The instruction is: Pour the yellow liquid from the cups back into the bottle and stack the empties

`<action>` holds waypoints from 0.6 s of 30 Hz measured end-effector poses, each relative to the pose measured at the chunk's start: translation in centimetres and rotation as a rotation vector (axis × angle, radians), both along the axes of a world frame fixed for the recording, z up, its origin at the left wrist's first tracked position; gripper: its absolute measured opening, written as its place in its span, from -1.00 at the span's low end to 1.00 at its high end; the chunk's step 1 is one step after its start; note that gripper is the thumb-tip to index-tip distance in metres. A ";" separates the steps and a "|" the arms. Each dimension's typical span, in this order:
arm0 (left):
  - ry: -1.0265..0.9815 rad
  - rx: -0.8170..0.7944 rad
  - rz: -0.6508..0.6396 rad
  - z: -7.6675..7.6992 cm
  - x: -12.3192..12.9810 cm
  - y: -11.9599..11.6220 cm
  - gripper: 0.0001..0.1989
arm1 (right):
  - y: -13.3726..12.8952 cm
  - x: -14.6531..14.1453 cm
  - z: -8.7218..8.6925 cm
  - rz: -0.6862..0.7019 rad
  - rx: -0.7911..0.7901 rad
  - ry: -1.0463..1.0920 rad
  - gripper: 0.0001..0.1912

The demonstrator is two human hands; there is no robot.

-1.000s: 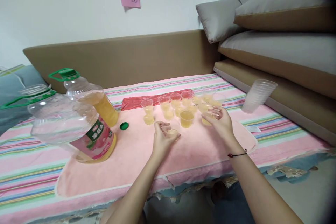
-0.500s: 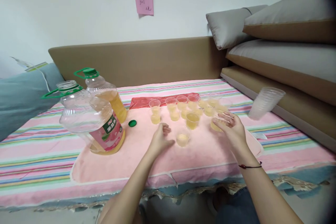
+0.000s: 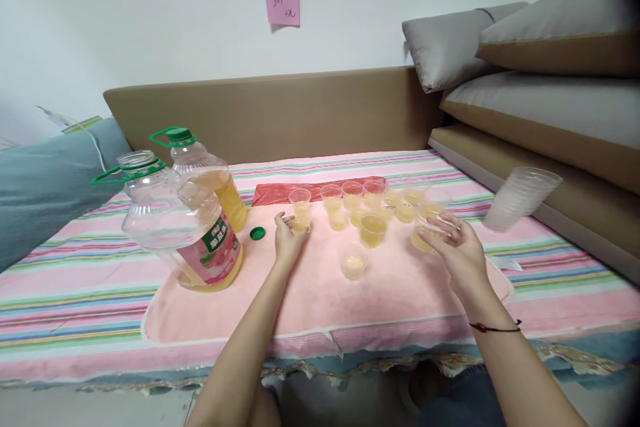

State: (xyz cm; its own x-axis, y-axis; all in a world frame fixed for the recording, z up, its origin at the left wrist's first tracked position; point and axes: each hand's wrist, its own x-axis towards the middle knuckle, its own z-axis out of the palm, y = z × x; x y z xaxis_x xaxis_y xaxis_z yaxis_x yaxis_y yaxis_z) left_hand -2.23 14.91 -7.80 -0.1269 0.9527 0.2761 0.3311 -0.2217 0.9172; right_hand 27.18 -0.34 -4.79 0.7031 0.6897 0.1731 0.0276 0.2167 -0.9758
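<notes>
Head view shows the left hand (image 3: pixel 291 237) at a small front-left cup (image 3: pixel 301 222) of pale yellow drink, its grip half spread, thumb on the near side and fingers on the far-left side; whether it pinches the cup I cannot tell. The right hand (image 3: pixel 453 240) curves around a right-hand cup (image 3: pixel 419 242), also partly filled; how firmly that grip closes is unclear. Between the hands, a lone cup (image 3: pixel 354 268) stands nearest the person on the pink mat (image 3: pixel 300 307), with a fuller cup (image 3: pixel 373 232) behind it. To the left, a labelled bottle (image 3: pixel 213 257) stands uncapped in front of a capped bottle (image 3: pixel 234 203), near a green cap (image 3: pixel 257 233). Stacked cups (image 3: pixel 520 200) lean at the far right.
</notes>
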 end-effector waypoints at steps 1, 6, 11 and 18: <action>-0.001 -0.001 0.001 -0.1 -0.1 -0.1 -0.29 | 0.0 -0.1 0.0 0.002 0.003 -0.008 -0.29; 0.025 -0.016 -0.033 0.5 -1.0 -1.6 -0.29 | 0.3 -0.4 -0.1 0.019 0.012 -0.029 -0.33; 0.055 -0.027 -0.133 1.9 -1.4 -5.0 -0.26 | 0.2 -0.7 -0.1 0.027 0.017 0.005 -0.27; 0.065 -0.034 -0.235 2.4 -1.3 -7.9 -0.27 | -0.5 -1.2 0.0 0.030 0.007 -0.006 -0.27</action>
State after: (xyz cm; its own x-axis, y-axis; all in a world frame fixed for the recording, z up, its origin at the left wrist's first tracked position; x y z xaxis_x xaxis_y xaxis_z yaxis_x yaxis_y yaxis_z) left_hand -3.52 7.05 -5.39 0.1168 0.9627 0.2440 0.3328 -0.2694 0.9037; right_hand 26.01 -0.83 -4.77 0.6810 0.7092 0.1824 0.0273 0.2243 -0.9741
